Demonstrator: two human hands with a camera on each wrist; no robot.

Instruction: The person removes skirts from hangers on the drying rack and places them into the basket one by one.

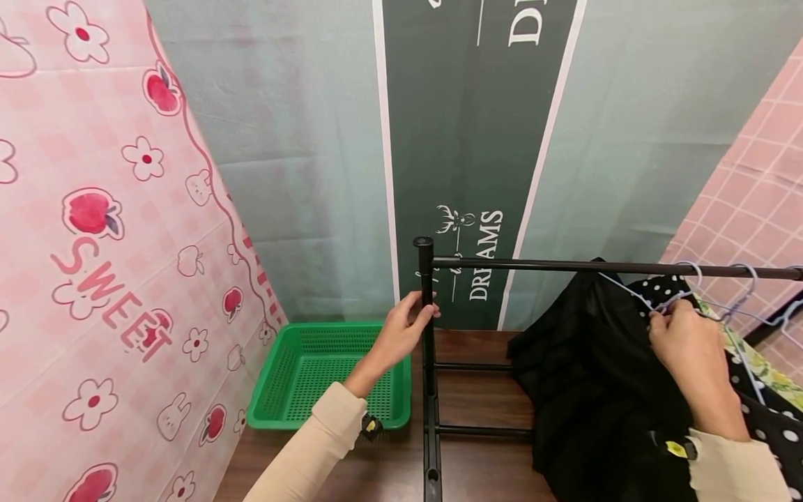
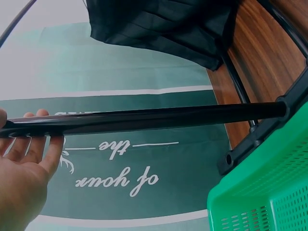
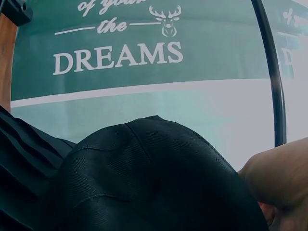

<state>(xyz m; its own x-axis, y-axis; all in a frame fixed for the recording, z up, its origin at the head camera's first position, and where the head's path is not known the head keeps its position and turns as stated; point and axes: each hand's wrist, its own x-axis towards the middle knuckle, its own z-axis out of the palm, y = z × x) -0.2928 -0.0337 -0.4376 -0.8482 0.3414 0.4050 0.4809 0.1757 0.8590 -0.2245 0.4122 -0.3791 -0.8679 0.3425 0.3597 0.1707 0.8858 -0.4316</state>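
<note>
My left hand (image 1: 401, 328) holds the upright post (image 1: 428, 348) of a black clothes rack, just below its top end. In the left wrist view the fingers (image 2: 36, 149) go round one side of the post, with the thumb on the other side. At the right, my right hand (image 1: 690, 355) pinches a pale purple hanger (image 1: 627, 287) near its neck, below the rack's top rail (image 1: 533, 265). A black pleated garment (image 1: 583, 362) hangs from it and fills the lower part of the right wrist view. My right fingertips are partly hidden.
Beside the rack's left end a green plastic basket (image 1: 270, 390) stands on the brown wooden floor (image 1: 483, 397). More hangers (image 1: 746, 279) are on the rail at the right, with a black polka-dot garment (image 1: 778, 432) and a yellow floral one (image 1: 734, 328). Printed cloths hang behind.
</note>
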